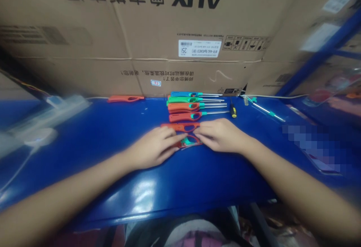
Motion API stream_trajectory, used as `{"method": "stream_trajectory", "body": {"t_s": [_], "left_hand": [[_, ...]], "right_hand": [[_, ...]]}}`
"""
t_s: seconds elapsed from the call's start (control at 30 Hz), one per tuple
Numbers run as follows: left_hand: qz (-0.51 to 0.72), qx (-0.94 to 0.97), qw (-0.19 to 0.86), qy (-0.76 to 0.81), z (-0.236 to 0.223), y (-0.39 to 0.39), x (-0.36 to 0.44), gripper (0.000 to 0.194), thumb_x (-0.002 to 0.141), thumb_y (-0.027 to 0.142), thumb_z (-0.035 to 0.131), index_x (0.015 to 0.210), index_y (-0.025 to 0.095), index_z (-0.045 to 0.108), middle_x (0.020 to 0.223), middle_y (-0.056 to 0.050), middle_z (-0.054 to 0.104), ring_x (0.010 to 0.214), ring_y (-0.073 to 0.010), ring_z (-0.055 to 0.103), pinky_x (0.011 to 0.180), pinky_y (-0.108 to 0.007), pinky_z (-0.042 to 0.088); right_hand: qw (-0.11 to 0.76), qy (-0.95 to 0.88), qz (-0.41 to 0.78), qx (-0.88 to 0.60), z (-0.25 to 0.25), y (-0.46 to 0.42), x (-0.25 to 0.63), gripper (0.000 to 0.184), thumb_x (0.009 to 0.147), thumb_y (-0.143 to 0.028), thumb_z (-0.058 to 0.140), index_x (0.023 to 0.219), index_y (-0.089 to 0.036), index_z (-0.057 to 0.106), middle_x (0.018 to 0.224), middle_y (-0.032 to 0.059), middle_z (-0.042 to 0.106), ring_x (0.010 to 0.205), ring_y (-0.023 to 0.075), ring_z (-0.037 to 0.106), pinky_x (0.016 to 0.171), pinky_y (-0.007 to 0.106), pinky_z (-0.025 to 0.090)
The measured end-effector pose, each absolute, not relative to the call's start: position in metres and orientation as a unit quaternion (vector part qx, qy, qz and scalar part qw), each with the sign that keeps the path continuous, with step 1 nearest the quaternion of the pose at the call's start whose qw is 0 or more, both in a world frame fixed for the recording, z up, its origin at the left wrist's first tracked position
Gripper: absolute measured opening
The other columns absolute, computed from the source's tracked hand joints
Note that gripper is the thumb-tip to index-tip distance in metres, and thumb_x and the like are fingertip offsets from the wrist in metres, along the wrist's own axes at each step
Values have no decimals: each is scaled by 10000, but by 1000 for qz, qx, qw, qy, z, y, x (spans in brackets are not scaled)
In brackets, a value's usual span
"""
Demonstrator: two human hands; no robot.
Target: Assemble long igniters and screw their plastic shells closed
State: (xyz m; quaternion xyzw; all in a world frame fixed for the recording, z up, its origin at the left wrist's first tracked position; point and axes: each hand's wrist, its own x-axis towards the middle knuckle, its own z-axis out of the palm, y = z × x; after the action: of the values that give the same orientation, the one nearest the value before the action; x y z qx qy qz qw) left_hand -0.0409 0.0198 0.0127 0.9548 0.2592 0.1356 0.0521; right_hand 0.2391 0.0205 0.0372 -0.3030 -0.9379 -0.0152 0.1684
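Observation:
An opened red utility lighter (pixel 192 140) with a green part inside its casing lies on the blue table, low between my hands. My left hand (pixel 156 147) has its fingers closed on the handle end and partly covers it. From the other side, my right hand (pixel 222 136) pinches at the front end; its fingertips hide what exactly they grip. Just beyond, an orange-red casing half (pixel 182 127) lies against my fingers. Further back sit assembled long-nosed lighters: a red one (pixel 186 117), orange ones (pixel 184 107), a green one (pixel 183 99) and a blue one (pixel 183 94).
A yellow-black screwdriver (pixel 233 111) lies right of the lighters. Another orange-red casing (pixel 126 99) rests at the back left. Metal tubes with green parts (pixel 267 111) lie back right. A power strip (pixel 62 111) is at left, and a large cardboard box (pixel 155 32) stands behind.

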Motion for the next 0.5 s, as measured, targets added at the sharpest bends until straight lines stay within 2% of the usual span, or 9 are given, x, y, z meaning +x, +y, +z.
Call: {"method": "stream_trajectory", "body": {"t_s": [0.1, 0.23, 0.3, 0.4, 0.5], "left_hand": [[135, 956, 52, 256, 13, 20, -42, 368, 1047, 312, 458, 1383, 234, 586, 1116, -95, 653, 1001, -235, 612, 857, -371, 479], [139, 958, 37, 247, 14, 20, -42, 314, 1051, 312, 460, 1264, 205, 665, 1105, -93, 656, 995, -228, 617, 825, -358, 473], [137, 959, 30, 247, 15, 20, -42, 308, 1049, 305, 467, 1265, 208, 664, 1113, -90, 659, 997, -226, 621, 814, -353, 472], [134, 959, 25, 247, 15, 19, -42, 304, 1048, 306, 470, 1258, 206, 666, 1124, -94, 663, 1004, -226, 625, 812, -347, 474], [135, 960, 22, 244, 14, 19, -43, 308, 1048, 308, 467, 1266, 207, 660, 1141, -97, 664, 1019, -231, 628, 829, -352, 477]], "right_hand": [[226, -905, -53, -356, 40, 31, 252, 221, 969, -217, 515, 923, -186, 729, 852, 48, 732, 757, 165, 648, 633, 268, 404], [295, -809, -78, -502, 41, 52, 277, 215, 933, -246, 533, 976, -196, 738, 944, 70, 729, 814, 205, 660, 678, 297, 473], [296, -773, -101, -553, 39, 64, 293, 261, 905, -221, 514, 1034, -174, 736, 980, 108, 715, 917, 260, 657, 788, 358, 519], [248, -735, -135, -616, 32, 82, 322, 412, 866, -148, 458, 1198, -116, 700, 1223, 183, 668, 1160, 339, 592, 1004, 466, 489], [146, -692, -95, -700, 24, 96, 350, 611, 838, -123, 455, 1442, -62, 526, 1523, 175, 496, 1409, 341, 437, 1173, 471, 373]]}}
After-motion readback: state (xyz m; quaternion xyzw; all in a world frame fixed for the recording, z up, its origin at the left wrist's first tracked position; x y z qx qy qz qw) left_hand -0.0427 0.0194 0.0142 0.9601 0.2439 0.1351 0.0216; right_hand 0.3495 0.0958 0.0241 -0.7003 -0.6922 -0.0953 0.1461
